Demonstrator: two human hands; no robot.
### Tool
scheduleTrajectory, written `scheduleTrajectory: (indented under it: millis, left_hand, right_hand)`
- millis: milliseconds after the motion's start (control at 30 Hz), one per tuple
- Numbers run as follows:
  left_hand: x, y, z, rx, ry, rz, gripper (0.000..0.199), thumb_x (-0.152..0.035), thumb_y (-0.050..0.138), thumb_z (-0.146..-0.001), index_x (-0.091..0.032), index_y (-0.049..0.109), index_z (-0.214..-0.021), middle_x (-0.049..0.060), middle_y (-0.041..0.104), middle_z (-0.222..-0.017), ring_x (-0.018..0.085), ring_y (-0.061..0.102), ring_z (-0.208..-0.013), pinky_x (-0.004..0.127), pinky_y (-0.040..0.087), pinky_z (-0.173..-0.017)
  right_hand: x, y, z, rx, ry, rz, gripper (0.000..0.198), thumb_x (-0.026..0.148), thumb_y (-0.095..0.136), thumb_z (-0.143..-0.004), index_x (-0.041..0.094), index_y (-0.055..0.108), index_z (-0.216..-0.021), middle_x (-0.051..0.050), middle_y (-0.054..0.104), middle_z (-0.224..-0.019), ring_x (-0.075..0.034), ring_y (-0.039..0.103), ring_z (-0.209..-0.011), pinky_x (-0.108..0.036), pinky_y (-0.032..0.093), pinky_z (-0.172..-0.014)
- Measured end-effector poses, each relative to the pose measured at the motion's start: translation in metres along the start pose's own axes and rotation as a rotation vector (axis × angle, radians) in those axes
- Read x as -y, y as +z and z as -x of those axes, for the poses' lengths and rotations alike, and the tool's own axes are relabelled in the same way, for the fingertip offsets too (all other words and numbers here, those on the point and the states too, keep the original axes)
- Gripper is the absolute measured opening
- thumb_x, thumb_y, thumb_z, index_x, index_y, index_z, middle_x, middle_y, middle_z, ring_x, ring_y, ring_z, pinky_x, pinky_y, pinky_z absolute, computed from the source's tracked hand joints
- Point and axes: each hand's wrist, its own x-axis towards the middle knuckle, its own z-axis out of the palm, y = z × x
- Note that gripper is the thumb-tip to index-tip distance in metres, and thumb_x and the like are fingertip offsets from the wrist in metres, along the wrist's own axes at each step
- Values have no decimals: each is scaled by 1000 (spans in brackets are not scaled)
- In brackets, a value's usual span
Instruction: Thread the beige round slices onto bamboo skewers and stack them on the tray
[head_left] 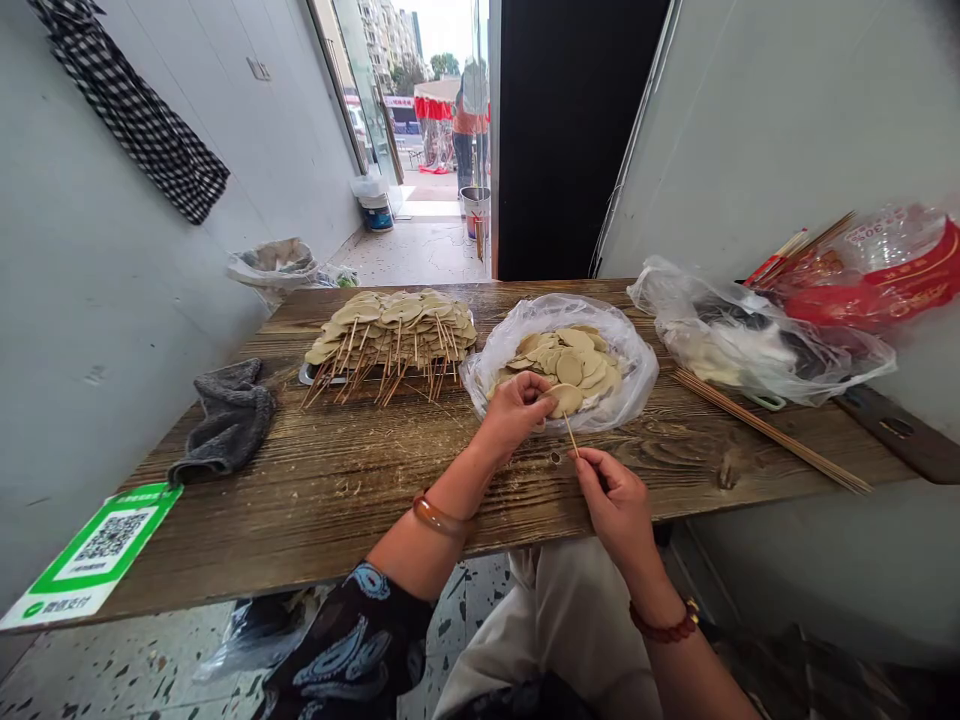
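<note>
My left hand (521, 408) pinches a thin, round, beige slice (566, 400) at the near rim of a clear plastic bag (637, 375). In my right hand (615, 500) is a thin wooden skewer (571, 435), gripped near its lower end, its upper tip meeting the slice's near edge. How deep the tip goes in cannot be made out. A loose heap of similar round slices (570, 367) fills the opened bag. To the left, several layers of skewered slices (397, 325) are stacked on a metal tray (306, 373), their sticks pointing towards me.
On the wooden table (337, 510), a grey cloth (232, 415) and a green QR-code card (101, 545) lie left. A bundle of skewers (772, 430), a plastic bag (750, 335) and a dark board (900, 435) lie right. A person (469, 130) stands outside the doorway.
</note>
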Motion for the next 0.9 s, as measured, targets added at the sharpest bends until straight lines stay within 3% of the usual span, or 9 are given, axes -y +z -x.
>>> scheduleTrajectory:
  millis: [300, 533, 667, 767, 900]
  left_hand:
    - [2, 0, 0, 68, 74, -132, 17, -23, 68, -66, -14, 54, -71, -4, 52, -60, 6, 45, -53, 19, 33, -51]
    - [3, 12, 12, 308, 43, -205, 15, -23, 65, -68, -13, 55, -74, -5, 48, -60, 6, 41, -54, 19, 30, -53]
    - [2, 15, 17, 311, 19, -180, 26, -37, 63, -73, -13, 57, -81, -2, 53, -65, 8, 45, -58, 20, 32, -54]
    - [2, 14, 17, 353, 34, -243, 36, -47, 58, -76, -13, 55, -66, -3, 46, -58, 7, 38, -55, 21, 27, -51]
    - [3, 10, 13, 248, 39, -309, 38, -48, 56, -77, -13, 54, -62, -4, 41, -54, 7, 33, -53, 22, 23, -50]
  right_hand:
    - [-1, 2, 0, -8, 56, -45, 25, 36, 50, -89, 18, 67, -89, -5, 71, -82, -18, 63, -74, -27, 48, -67]
    - [-12, 3, 3, -109, 145, -92, 30, 41, 51, -88, 16, 66, -92, -3, 66, -73, -16, 58, -64, -26, 44, -60]
    - [-16, 2, 6, -135, 166, -121, 30, 43, 54, -86, 17, 66, -89, -2, 64, -71, -15, 57, -65, -25, 44, -60]
    - [-15, 1, 7, -104, 164, -90, 29, 43, 55, -86, 18, 67, -89, -1, 64, -72, -15, 57, -65, -25, 44, -61]
    - [-11, 0, 7, -27, 141, -61, 28, 42, 55, -86, 19, 69, -95, -1, 65, -73, -14, 57, -64, -25, 45, -61]
